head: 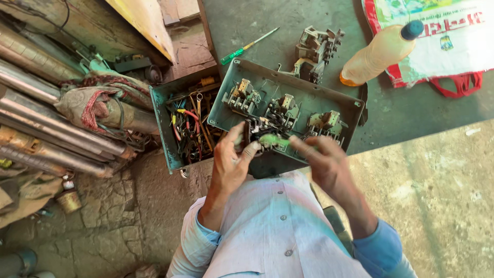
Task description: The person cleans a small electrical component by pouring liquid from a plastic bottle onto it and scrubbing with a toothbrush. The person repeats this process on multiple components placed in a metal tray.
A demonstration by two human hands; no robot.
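Observation:
A grey-green metal panel box (303, 90) lies open on the dark table, with three switch units and black wiring inside. My left hand (230, 162) is at the box's near edge, its fingers pinching a small dark part among the wires. My right hand (325, 160) is at the same edge, its fingertips holding a green-handled tool (271, 139) that points toward the left hand. The tool's tip is hidden among the wires and fingers. Both hands are slightly blurred.
A rusty tool tray (163, 121) of pliers and wires sits left of the box. On the table beyond lie a green screwdriver (248, 46), a loose switch block (316, 51), a blue-capped plastic bottle (381, 51) and a white bag (455, 36). Metal pipes (41, 121) lie at far left.

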